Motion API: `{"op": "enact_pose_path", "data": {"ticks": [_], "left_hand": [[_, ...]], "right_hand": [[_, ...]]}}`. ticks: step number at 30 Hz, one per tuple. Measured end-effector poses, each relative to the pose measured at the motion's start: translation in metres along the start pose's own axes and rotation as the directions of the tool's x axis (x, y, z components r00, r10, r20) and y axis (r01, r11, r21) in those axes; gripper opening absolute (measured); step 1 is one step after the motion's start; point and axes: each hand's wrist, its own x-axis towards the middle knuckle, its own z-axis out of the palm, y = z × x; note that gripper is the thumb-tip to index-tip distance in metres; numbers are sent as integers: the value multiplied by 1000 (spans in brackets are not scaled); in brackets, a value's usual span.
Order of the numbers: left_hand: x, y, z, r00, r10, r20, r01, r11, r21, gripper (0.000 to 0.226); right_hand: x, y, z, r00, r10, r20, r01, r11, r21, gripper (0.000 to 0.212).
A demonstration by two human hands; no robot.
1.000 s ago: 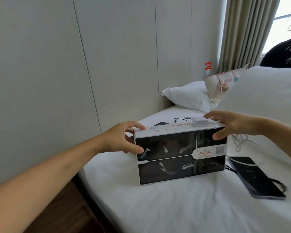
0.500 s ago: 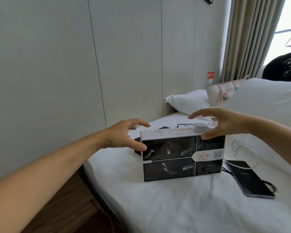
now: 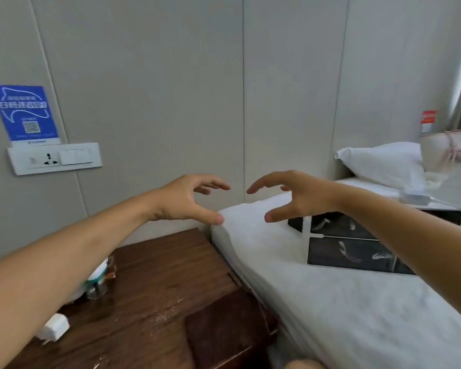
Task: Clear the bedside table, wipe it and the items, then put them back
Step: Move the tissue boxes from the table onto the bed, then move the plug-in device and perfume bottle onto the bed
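Note:
The black and white box (image 3: 357,243) stands on the white bed (image 3: 343,310) at the right, partly behind my right forearm. A small white adapter (image 3: 415,198) lies on top of it. My left hand (image 3: 186,199) and my right hand (image 3: 296,195) hover side by side in the air above the gap between bed and bedside table, fingers loosely spread, holding nothing. The dark wooden bedside table (image 3: 165,288) is below at the left, with crumbs on its top. A white charger plug (image 3: 54,327) and a clear wrapped item (image 3: 100,278) lie on it, partly hidden by my left forearm.
A wall socket panel (image 3: 54,157) with a blue WiFi sign (image 3: 24,113) above it is on the left wall. A white pillow (image 3: 383,163) and a pale handbag (image 3: 447,153) sit at the head of the bed, right.
Both hands have let go of the box, which stays on the bed, and swung left. My view has turned left, bringing the bedside table and wall socket into sight.

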Motion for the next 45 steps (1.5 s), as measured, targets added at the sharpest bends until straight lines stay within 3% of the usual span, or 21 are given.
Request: {"op": "enact_pose_path", "data": {"ticks": [6,14,20,25,31,34,38,45], "left_hand": [[-113,-50,-53,980,-169,-104,178,981,82,69],[-238,-109,-89,885,-409,-221,432,900,64,59],[-290,-165,-83,787,-599,-144,616,752,234,52],[-300,-197,-64,761,-640,-105,645,732,219,57],[-275,-226,-49,806,-579,-127,592,786,178,63],[-248,-235,-42,760,-579,-296,622,780,70,68],[-201,-244,-28,650,-645,-401,722,689,63,81],[-167,-261,-10,638,-664,-390,767,591,250,76]], "right_hand": [[74,-67,71,979,-177,101,168,981,92,58],[152,-142,160,931,-293,216,264,952,152,59],[202,-169,236,933,-258,250,245,966,81,56],[247,-166,292,926,-144,350,183,980,-80,91],[282,-139,313,939,-46,340,30,998,51,108],[293,-117,326,946,14,325,-72,983,169,116],[310,-94,343,949,76,307,-136,974,181,89],[335,-81,359,934,-54,354,-70,942,330,59]]}}
